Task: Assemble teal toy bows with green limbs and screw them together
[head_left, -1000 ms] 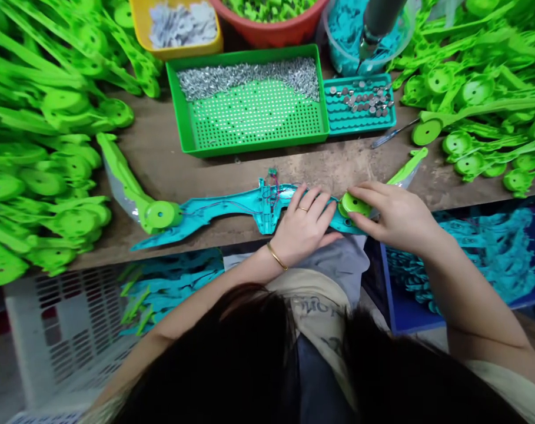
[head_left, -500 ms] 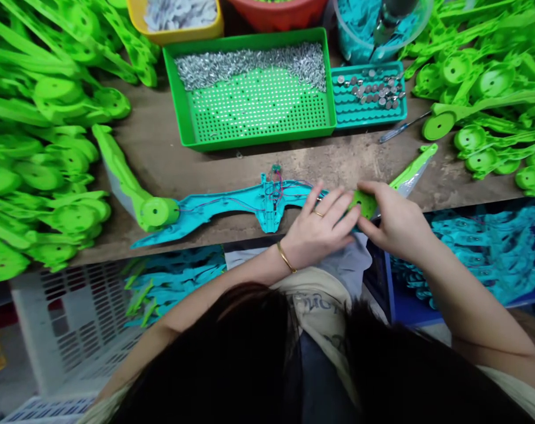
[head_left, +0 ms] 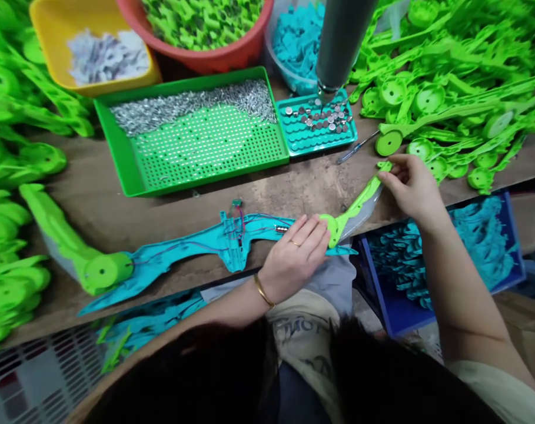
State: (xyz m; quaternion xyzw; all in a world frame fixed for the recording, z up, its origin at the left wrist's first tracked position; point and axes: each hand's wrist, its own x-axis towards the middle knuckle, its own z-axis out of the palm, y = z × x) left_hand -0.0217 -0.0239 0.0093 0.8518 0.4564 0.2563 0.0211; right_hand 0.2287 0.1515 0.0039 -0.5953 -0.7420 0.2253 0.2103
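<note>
A long blue plastic piece (head_left: pixel 200 238) with thin wires and a small circuit board lies along the table's front edge. At its left end a green arm (head_left: pixel 64 247) with a round hub is joined. My left hand (head_left: pixel 296 253) lies over the right part of the blue piece, fingers together, pressing it beside the round hub of the right green arm (head_left: pixel 358 203). My right hand (head_left: pixel 411 182) pinches the upper tip of that green arm between thumb and fingers. A small metal spring-like part (head_left: pixel 281 229) shows beside my left fingertips.
Behind are a green tray of screws (head_left: pixel 205 171), a blue tray of metal discs (head_left: pixel 322 141), a screwdriver (head_left: pixel 358 148), a yellow bin (head_left: pixel 90 88), a red tub (head_left: pixel 200 56) and a hanging grey tool (head_left: pixel 344 47). Green parts pile up both sides; a blue crate (head_left: pixel 408 318) stands below right.
My right hand has moved from the hub out to the green arm's tip. My left hand remains on the blue piece. The view has shifted, showing more of the bins.
</note>
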